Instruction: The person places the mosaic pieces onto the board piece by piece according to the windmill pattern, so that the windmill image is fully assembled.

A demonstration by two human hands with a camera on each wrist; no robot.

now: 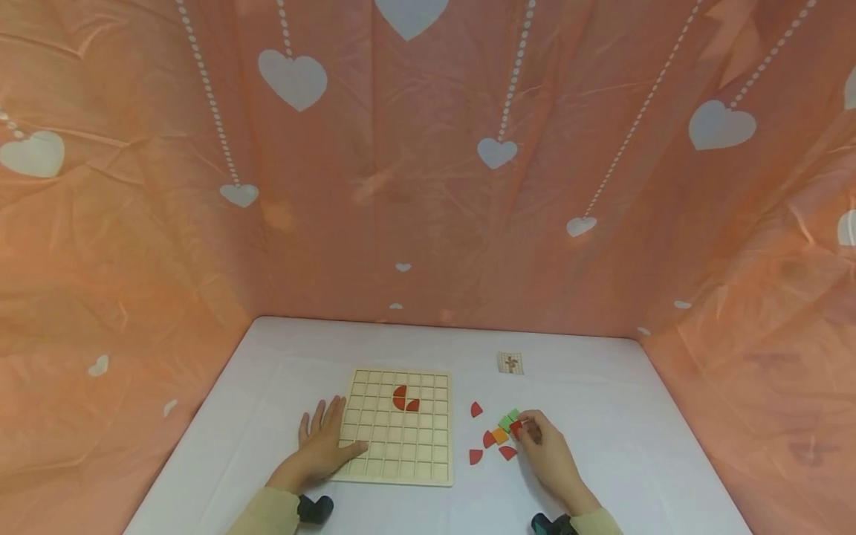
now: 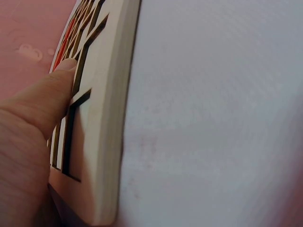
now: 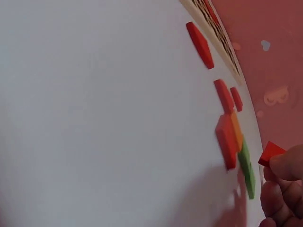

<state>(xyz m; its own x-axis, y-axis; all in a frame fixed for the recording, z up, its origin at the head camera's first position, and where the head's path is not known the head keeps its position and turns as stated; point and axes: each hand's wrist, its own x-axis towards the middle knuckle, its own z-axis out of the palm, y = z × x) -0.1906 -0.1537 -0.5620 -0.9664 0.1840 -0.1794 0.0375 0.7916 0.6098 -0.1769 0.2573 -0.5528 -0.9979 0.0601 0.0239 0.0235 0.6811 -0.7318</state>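
My right hand [image 1: 550, 453] pinches a red quarter-circle tile [image 3: 271, 154] between thumb and fingers, just above the loose tiles. Below it on the table lie green square tiles [image 1: 504, 423], an orange square tile [image 1: 499, 436] and several more red quarter-circle tiles [image 1: 475, 456]. To their left is a wooden grid board [image 1: 401, 475], with 3 red quarter-circle pieces [image 1: 412, 406] set in cells near its upper middle. My left hand [image 1: 321, 446] rests at the board's left edge, fingers spread and straight, the thumb lying over the grid.
A small pattern card [image 1: 510, 362] showing a pinwheel figure on a grid lies at the back right of the white table [image 1: 287, 357]. Orange cloth [image 1: 428, 223] with white hearts stands round the back and sides.
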